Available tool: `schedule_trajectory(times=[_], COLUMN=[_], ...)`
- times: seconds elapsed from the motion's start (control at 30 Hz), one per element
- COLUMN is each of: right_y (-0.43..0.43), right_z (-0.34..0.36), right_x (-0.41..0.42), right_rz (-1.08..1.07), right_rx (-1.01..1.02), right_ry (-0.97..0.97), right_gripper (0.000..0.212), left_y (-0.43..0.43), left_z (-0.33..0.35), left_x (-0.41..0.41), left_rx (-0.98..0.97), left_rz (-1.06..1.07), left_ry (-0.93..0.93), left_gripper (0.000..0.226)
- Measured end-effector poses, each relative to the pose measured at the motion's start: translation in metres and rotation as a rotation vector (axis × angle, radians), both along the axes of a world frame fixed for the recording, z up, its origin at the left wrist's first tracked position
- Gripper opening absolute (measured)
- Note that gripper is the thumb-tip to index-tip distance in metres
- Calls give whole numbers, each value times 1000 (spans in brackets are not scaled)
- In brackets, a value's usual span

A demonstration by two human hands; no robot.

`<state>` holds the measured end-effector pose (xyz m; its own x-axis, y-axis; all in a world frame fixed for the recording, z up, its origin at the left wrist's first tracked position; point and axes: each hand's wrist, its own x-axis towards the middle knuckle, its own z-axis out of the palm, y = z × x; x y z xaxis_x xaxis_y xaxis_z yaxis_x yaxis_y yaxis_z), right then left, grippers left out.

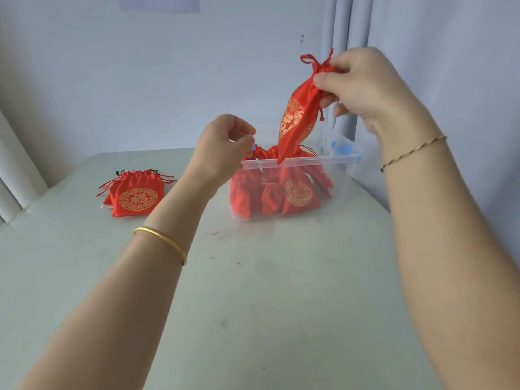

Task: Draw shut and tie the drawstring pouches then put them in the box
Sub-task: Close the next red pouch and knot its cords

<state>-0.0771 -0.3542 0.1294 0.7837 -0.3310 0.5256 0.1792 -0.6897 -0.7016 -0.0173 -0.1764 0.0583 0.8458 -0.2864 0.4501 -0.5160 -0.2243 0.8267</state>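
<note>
My right hand (363, 85) pinches the gathered neck of a red drawstring pouch (298, 116) with a gold pattern. The pouch hangs tilted above the clear plastic box (342, 164), its lower tip at the box's front rim. Its tied cord loops stick up left of my fingers. Several tied red pouches (284, 192) stand inside the box. My left hand (222, 147) hovers at the box's left rim with fingers curled; I cannot tell whether it holds anything. A small stack of flat red pouches (136, 194) lies on the table to the left.
The pale table (253, 291) reaches forward to me, with small red specks (216, 234) in front of the box. A wall and a grey curtain (349, 23) stand close behind. A blue clip (342, 147) shows on the box's right side.
</note>
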Motion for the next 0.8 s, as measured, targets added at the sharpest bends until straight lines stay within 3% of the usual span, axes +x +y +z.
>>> schedule_trajectory(times=[0.1,0.2,0.3,0.43,0.53,0.6,0.7,0.8], right_y=[-18,-29,-41,-45,-41,-41,-39,-23], right_z=[12,2,-21,-43,-53,-56,-45,-29], right_x=[29,61,93,113,118,117,107,95], right_rz=[-146,-237,-291,-300,-281,-277,-259,-300], right_rx=[-241,-567,-703,-710,-731,-669,-516,-533], right_ry=[-32,171,369,548,813,907,839,615], right_gripper=[19,17,19,14,32,32,28,20], left_y=[-8,-11,-11,-4,5,14,31,53], left_z=[0,-3,-6,-10,-12,-14,-23,-44], left_x=[10,18,24,35,44,50,61,74], left_rx=[8,18,29,21,-19,-67,-150,-194], left_rz=[6,15,24,54,113,176,296,463], left_ry=[20,28,33,17,-9,-24,-43,-32], left_gripper=[14,15,14,14,16,17,18,20])
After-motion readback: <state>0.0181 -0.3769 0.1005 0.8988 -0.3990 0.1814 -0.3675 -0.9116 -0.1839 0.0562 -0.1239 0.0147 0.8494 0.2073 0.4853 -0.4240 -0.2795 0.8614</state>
